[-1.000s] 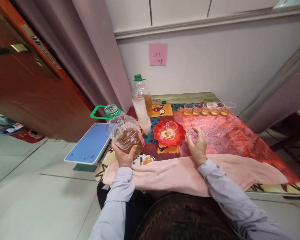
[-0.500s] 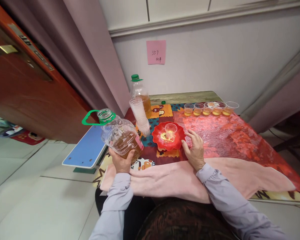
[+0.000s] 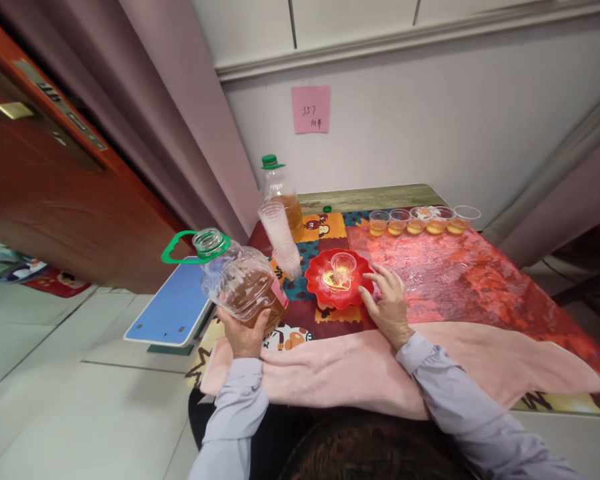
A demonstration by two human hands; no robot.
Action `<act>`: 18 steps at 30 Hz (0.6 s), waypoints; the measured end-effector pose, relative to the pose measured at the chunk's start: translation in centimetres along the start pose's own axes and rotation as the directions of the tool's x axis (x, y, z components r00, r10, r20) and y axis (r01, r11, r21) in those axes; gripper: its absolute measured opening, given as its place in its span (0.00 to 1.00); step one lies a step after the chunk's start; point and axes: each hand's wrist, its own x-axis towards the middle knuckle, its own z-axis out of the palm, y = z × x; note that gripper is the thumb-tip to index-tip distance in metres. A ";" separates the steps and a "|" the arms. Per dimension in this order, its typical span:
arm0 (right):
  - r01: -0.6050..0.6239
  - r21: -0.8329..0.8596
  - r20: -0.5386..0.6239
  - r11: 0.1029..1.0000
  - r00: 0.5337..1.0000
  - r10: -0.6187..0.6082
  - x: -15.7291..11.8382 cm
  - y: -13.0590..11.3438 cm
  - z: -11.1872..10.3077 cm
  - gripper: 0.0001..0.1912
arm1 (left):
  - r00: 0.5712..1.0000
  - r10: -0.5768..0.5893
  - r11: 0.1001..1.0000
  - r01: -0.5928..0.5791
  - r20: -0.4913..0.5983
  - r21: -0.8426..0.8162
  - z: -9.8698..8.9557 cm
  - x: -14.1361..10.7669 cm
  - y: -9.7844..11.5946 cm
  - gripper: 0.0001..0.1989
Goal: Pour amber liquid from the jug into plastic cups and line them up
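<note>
My left hand (image 3: 243, 332) is wrapped round the lower body of a large clear plastic jug (image 3: 245, 277) of brown liquid. The jug leans to the left, uncapped, with a green ring handle at its neck. My right hand (image 3: 387, 303) rests at the right rim of a red scalloped plate (image 3: 325, 297), its thumb and fingers apart; whether it touches the rim is hard to tell. On the plate stands a clear plastic cup (image 3: 343, 267), seemingly without liquid. Behind the jug, a leaning stack of clear cups (image 3: 280, 237) stands close to the plate.
A second jug (image 3: 293, 210) with a green cap stands at the back. Several cups of amber liquid (image 3: 416, 225) line the far right, near a small green cap (image 3: 327, 209). A pink towel (image 3: 340, 370) covers the front edge. A blue board (image 3: 167, 310) is at the left.
My right thumb has shifted slightly inward over the plate's rim. The jug stays in my left hand, nearly still; the whole view has moved slightly.
</note>
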 end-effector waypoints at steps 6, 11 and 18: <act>0.001 0.014 -0.015 1.000 1.000 0.000 0.2 -0.2 0.1 0.11 | 1.000 0.009 1.000 -0.009 -0.002 0.003 -0.3 0.1 0.0 0.56; -0.012 0.052 -0.021 0.999 1.000 0.013 0.4 -0.5 -0.3 0.09 | 1.000 -0.006 1.000 0.006 -0.009 0.011 -0.3 0.0 0.0 0.56; 0.005 0.053 -0.058 0.999 0.998 -0.002 0.2 -0.2 0.0 0.10 | 0.999 0.021 1.000 -0.021 -0.027 0.008 -0.3 0.3 -0.2 0.57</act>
